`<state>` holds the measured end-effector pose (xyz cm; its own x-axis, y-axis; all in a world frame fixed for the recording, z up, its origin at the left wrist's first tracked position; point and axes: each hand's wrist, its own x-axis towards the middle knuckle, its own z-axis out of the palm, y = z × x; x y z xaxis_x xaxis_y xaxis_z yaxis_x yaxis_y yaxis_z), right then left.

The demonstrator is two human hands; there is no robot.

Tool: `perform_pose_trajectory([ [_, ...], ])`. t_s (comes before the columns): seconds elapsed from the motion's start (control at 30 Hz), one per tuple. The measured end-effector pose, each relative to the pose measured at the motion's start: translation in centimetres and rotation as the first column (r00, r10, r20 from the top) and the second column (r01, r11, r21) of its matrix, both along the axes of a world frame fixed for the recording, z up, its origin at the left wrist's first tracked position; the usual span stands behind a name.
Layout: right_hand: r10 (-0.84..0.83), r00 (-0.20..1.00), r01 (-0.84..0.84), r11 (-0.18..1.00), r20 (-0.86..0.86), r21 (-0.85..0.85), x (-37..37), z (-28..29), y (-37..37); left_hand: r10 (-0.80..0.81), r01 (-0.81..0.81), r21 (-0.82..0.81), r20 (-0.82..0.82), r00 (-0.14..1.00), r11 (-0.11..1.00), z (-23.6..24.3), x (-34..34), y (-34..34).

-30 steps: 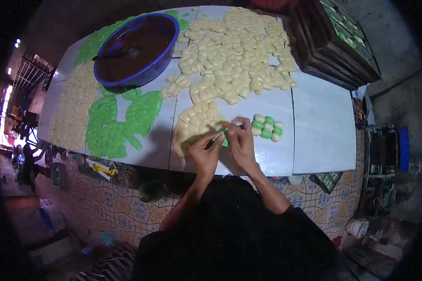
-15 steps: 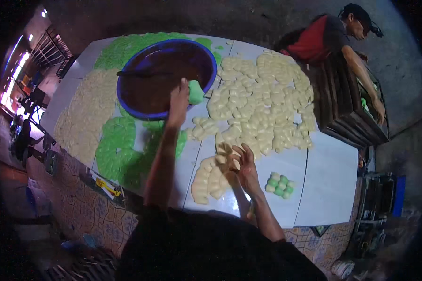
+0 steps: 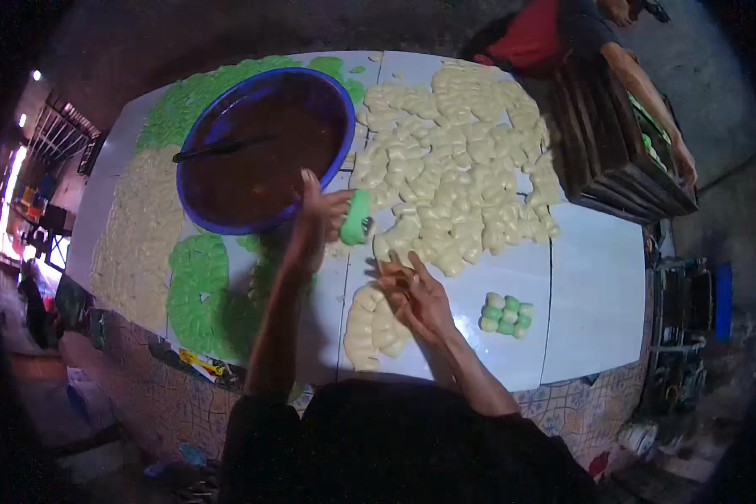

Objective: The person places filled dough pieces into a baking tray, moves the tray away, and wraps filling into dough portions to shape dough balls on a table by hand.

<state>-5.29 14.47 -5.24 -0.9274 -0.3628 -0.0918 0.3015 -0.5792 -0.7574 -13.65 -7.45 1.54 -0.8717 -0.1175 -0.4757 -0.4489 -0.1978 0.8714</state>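
The left hand [image 3: 316, 218] is holding 1 green dough piece [image 3: 358, 218] at its fingertips, just to their right, probably sparing its soft shape, though blur is hiding the exact grip. The right hand [image 3: 423, 301] is hovering wide, near cream dough [image 3: 362, 332]; the ball cluster [image 3: 507, 317] is sitting apart, likely avoiding sticking.
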Motion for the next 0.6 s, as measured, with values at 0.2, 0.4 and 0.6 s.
perform_pose_trajectory([
  [0.2, -0.242, 0.970, 0.231, 0.944, 0.018, 0.233, 3.3, 2.3, 1.7, 0.191, -0.126, 0.367, -0.147, 0.971, 0.922, -1.2, 12.4, 10.8],
  [0.4, 0.130, 0.638, 0.567, 0.588, -0.759, 0.577, 7.4, 2.1, 8.0, -0.165, 0.113, -0.147, -0.418, 0.893, 0.983, -1.3, 17.8, 15.3],
  [0.6, -0.103, 0.808, 0.426, 0.783, -0.580, 0.453, 11.0, 3.0, 12.1, -0.146, 0.175, 0.063, -0.323, 0.935, 0.983, -4.0, 20.6, 18.4],
])
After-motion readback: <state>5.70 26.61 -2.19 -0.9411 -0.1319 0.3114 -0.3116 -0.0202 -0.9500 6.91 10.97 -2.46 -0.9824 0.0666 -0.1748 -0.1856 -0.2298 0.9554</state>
